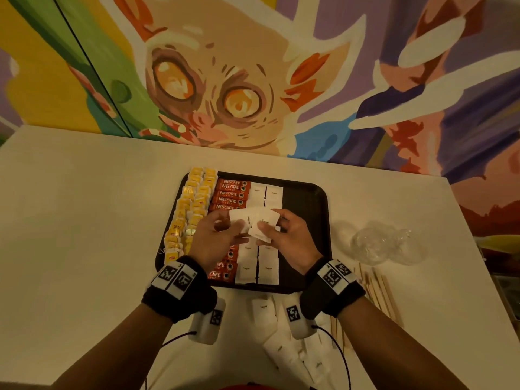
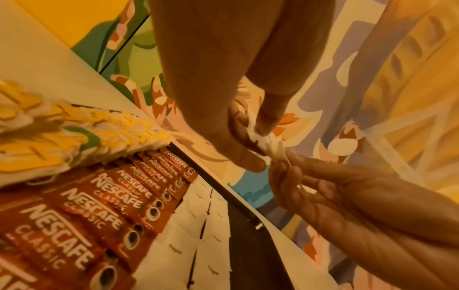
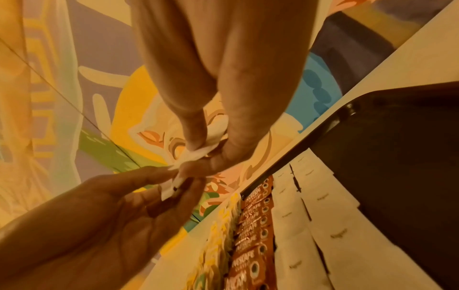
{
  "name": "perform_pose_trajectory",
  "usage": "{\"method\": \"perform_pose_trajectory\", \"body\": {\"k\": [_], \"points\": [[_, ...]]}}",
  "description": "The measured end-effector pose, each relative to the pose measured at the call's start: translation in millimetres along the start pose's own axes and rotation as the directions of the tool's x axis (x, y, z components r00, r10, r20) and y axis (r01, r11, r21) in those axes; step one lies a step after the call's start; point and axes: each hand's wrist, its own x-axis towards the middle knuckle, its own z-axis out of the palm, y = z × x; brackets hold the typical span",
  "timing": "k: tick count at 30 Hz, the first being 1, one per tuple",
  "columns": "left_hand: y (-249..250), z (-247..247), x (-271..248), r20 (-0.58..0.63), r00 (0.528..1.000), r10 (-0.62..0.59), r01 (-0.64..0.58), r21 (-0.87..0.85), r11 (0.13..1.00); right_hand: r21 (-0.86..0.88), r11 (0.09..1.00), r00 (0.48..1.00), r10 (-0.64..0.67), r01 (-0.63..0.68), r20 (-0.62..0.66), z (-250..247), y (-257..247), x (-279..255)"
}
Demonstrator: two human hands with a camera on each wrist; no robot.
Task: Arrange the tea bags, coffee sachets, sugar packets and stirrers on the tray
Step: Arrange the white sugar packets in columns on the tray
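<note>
above the tray (image 1: 306, 198), left hand (image 1: 215, 237) and right hand (image 1: 292, 237) fingers pinch sugar packets (image 1: 260, 220); the open gap in the sugar columns lies directly beneath, between far and near packets.

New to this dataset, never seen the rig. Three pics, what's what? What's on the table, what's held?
No robot: a person works bare-handed, with a camera on the head and one on each wrist. The head view looks down on a dark tray on a white table. On the tray lie yellow tea bags, red coffee sachets and white sugar packets. Wooden stirrers and loose sugar packets wait off it. The left hand and right hand pinch held sugar packets between them; the wrist views show this close up.
</note>
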Motion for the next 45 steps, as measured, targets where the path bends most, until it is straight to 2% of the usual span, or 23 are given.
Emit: {"method": "perform_pose_trajectory", "body": {"k": [4,7,10,12,14,18,20,23,27,33,39,45], "points": [[0.2,4.6,13.7,0.030,0.999,0.011,-0.015,0.140,0.990,-0.064,0.998,1.000,0.003,-0.003,-0.002,-4.6,-6.6,17.6],[3.9,1.7,29.2,0.155,0.976,0.153,-0.198,0.345,0.917,-0.160,0.987,0.999,0.000,0.006,0.037,-11.3,-10.2,28.6],[7.9,1.6,47.6,0.265,0.948,0.174,-0.290,0.504,0.813,-0.221,0.975,0.999,0.008,0.004,0.051,-18.2,-12.7,41.7],[10.1,3.0,62.9,0.272,0.954,0.123,-0.263,0.570,0.778,-0.231,0.973,0.999,0.011,-0.002,0.038,-23.3,-13.2,52.9],[11.8,5.3,80.2,0.249,0.966,0.071,-0.206,0.569,0.796,-0.230,0.973,1.000,0.007,-0.004,0.010,-29.3,-12.6,66.3],[12.4,11.7,116.5,0.059,0.998,-0.004,-0.024,0.462,0.886,-0.252,0.966,0.993,0.022,-0.051,-0.118,-44.8,-10.4,97.7],[11.6,16.4,132.5,-0.010,1.000,-0.019,0.021,0.434,0.901,-0.268,0.957,0.982,0.060,-0.108,-0.181,-51.8,-9.3,112.8],[10.6,22.2,153.0,-0.057,0.998,0.014,0.021,0.571,0.821,-0.293,0.928,0.944,0.138,-0.228,-0.299,-60.6,-3.7,136.0],[7.3,28.1,172.9,-0.069,0.997,-0.045,0.078,0.628,0.774,-0.397,0.859,0.902,0.154,-0.324,-0.403,-65.6,5.1,158.5],[2.0,34.0,195.1,-0.090,0.983,-0.162,0.178,0.691,0.700,-0.473,0.791,0.883,0.173,-0.389,-0.437,-60.6,10.4,178.8],[-6.0,37.4,204.9,-0.149,0.976,-0.160,0.217,0.720,0.659,-0.512,0.754,0.877,0.175,-0.412,-0.448,-56.5,14.7,187.9],[-14.2,39.0,207.7,-0.150,0.981,-0.122,0.193,0.783,0.592,-0.562,0.715,0.871,0.134,-0.415,-0.472,-53.5,12.8,188.7]]}}
